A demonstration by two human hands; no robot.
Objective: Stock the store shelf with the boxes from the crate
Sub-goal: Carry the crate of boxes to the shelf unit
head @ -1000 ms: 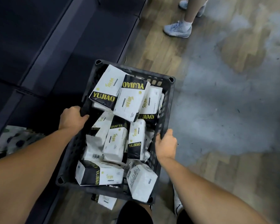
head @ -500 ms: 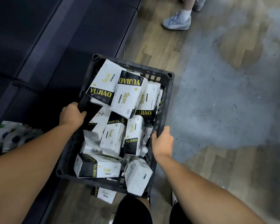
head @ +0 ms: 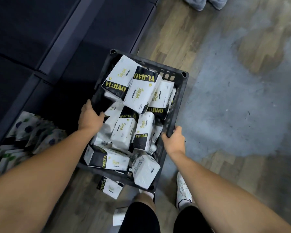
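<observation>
One crate — roughly a dozen boxes.

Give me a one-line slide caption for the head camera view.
Left hand and right hand grip opposite rims of a black crate heaped with white YUJIAO boxes.

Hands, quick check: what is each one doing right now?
Left hand: closed, gripping the crate's left rim.
Right hand: closed, gripping the crate's right rim.
</observation>
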